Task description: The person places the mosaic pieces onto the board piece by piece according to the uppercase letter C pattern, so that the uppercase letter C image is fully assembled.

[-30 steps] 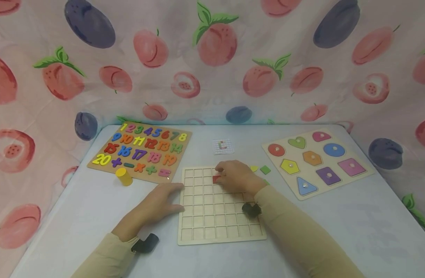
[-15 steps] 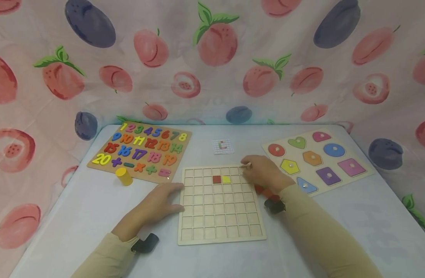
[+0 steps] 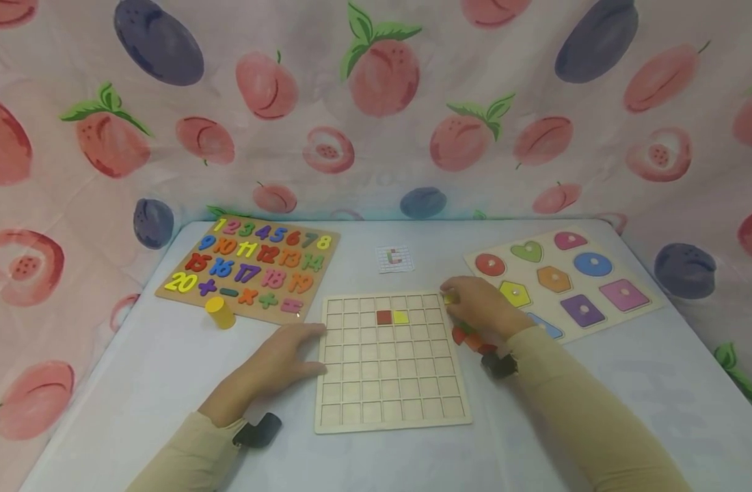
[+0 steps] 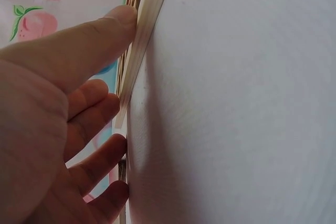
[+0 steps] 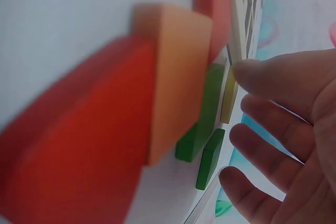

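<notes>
- Left hand: fingers parted and loosely extended, gripping nothing; thumb against the left edge of the grid board.
- Right hand: fingers spread, slightly bent, closed round nothing; thumb tip at the yellow piece, contact cannot be told.
- Grid board: pale wood, square cells divided by thin raised strips; flat on the desk, between the hands.
- Red tile: square, in the second row from the far edge.
- Yellow tile: bright, in the adjoining cell, right of the red.
- Loose pieces, right of the board: one large red piece, one orange piece, further red and green ones; flat, thick-edged, plain-coloured.
- Card: white, gridded, small coloured figure; beyond the board.
- Number board: brown, multicoloured numerals; far left.
- Yellow cylinder: upright, by its near edge.
- Shape board: pale, knobbed coloured shapes; far right.
- Backdrop: fruit-printed cloth.
</notes>
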Tool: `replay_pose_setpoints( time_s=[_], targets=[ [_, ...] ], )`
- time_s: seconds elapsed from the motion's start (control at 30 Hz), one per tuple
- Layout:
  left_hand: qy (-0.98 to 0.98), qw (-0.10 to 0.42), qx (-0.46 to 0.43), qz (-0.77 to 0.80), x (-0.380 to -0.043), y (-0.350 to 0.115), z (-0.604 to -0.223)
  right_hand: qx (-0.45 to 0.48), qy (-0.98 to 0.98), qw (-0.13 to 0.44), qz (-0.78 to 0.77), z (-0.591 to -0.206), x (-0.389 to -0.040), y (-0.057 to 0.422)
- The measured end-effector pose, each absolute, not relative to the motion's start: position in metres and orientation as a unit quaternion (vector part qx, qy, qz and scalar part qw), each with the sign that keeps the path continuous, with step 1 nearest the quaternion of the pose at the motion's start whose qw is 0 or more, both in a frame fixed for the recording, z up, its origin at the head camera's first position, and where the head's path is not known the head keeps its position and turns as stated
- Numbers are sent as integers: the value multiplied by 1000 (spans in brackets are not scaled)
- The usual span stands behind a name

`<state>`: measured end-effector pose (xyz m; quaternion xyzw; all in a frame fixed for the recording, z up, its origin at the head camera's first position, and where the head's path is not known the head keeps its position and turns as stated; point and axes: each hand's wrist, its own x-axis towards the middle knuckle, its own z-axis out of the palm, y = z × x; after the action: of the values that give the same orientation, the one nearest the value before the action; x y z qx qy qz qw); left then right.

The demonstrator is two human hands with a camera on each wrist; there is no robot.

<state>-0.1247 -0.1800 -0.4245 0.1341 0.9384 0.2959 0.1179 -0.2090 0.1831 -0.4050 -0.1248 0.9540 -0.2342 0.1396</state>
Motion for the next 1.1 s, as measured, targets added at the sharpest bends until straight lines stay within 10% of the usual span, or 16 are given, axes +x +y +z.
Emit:
replay_pose_setpoints(
  time_s=[1.1],
  targets=[
    [937, 122, 128, 301, -126, -181, -425, -154, 957, 126, -211, -403, -208, 184]
  ],
)
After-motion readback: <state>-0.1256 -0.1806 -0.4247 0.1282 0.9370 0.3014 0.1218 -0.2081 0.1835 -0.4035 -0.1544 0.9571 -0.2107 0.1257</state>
